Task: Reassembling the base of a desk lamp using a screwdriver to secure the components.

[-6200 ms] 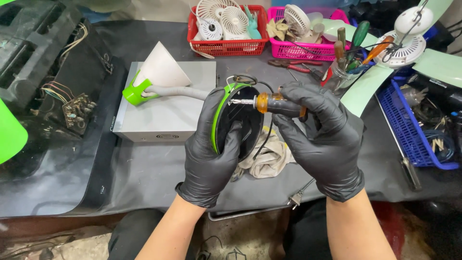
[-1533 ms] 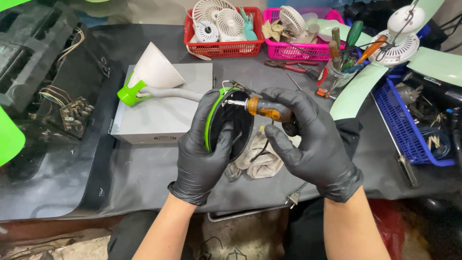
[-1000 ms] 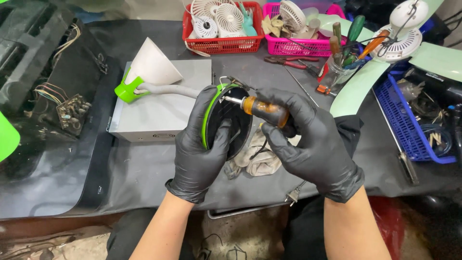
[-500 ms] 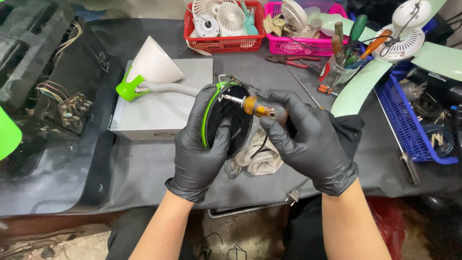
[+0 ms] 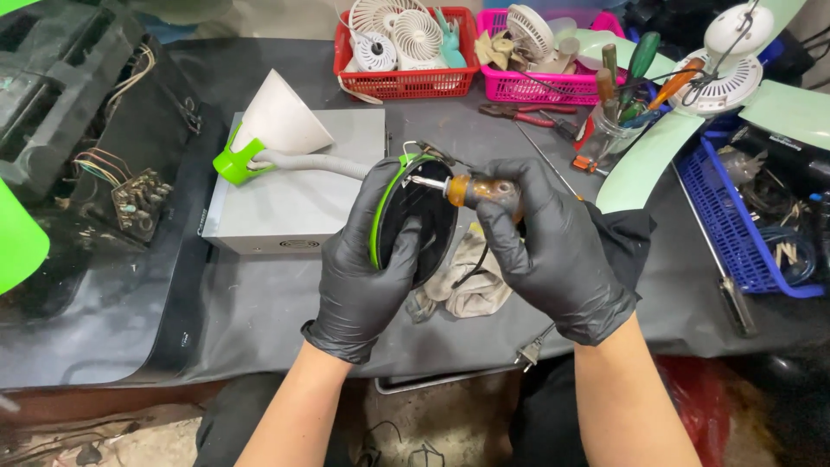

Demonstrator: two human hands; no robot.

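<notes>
My left hand (image 5: 367,259), in a black glove, has its fingers (image 5: 406,251) clamped around the round black lamp base (image 5: 415,220) with a green rim, held on edge above the tabletop's (image 5: 259,303) near middle. My right hand (image 5: 553,251) grips the amber-handled screwdriver (image 5: 471,190), tip on the base's upper edge. A rag (image 5: 471,281) lies beneath; a grey box (image 5: 294,203) sits left.

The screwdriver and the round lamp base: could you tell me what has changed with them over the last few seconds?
Little has changed. The right hand still grips the screwdriver, now slightly nearer the left, tip at the upper rim of the lamp base. The left hand keeps holding the base on edge. Rag, grey box and baskets have stayed put.
</notes>
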